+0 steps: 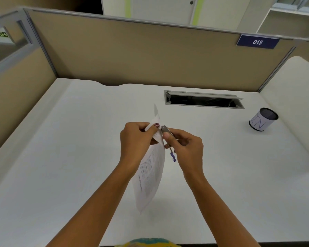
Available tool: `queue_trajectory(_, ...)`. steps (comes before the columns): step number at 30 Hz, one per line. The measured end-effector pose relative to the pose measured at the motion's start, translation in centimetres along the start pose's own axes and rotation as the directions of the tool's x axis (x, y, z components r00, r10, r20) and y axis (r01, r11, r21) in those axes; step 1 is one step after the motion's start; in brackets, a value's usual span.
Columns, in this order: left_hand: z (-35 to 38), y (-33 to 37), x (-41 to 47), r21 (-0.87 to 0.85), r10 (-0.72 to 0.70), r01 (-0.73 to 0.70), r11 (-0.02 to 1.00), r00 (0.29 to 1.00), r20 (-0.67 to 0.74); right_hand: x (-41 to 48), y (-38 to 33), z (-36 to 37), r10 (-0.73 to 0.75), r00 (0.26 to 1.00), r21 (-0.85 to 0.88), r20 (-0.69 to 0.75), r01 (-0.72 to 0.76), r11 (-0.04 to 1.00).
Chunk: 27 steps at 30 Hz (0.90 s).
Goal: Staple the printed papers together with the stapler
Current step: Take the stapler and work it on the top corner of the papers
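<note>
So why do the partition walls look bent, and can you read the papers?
Head view: the wide-angle lens bows the partition and desk edges; light is soft and even; print on the papers is too blurred to read, while the 013 sign is legible.

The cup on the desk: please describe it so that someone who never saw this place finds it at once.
Start at the white desk and the blue sign reading 013 on the partition. Below that sign, right of the cable slot, stands the cup. It alone is round and upright, dark-rimmed, wrapped in white with thin letters.
</note>
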<state>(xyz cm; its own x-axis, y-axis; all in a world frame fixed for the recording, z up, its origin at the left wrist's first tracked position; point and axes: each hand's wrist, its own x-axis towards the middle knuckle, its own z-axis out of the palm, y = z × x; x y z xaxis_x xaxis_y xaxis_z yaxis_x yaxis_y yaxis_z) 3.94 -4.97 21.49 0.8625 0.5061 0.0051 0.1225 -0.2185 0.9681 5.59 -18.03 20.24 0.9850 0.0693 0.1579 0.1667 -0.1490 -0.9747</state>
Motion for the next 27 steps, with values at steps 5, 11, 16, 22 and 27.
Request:
queue_trajectory(5, 0.3, -0.4, 0.2, -0.004, -0.035, 0.035, 0.999, 0.999, -0.006, 0.2, 0.1, -0.2, 0.197, 0.980, 0.089, 0.035, -0.199, 0.976)
queue_trajectory(11, 0.4, -0.8, 0.6, -0.088, -0.121, 0.121, 0.989, 0.993, 0.008, 0.4, 0.4, -0.6, 0.257, 0.966, 0.138, 0.033, -0.259, 0.956)
queue_trajectory(16, 0.2, -1.1, 1.0, -0.132, -0.155, 0.152, 0.980, 0.988, -0.012, 0.6, 1.1, -1.6, 0.255, 0.966, 0.122, -0.052, -0.247, 0.961)
queue_trajectory(22, -0.2, -1.2, 2.0, -0.113, -0.088, 0.088, 0.990, 0.996, 0.008, 0.7, 2.3, -3.4, 0.260, 0.955, 0.127, -0.141, -0.243, 0.962)
queue_trajectory(27, -1.8, -1.0, 3.5, -0.120, -0.057, 0.072, 0.990, 0.990, 0.125, 0.6, 3.5, -4.5, 0.300, 0.935, 0.157, -0.191, -0.272, 0.949)
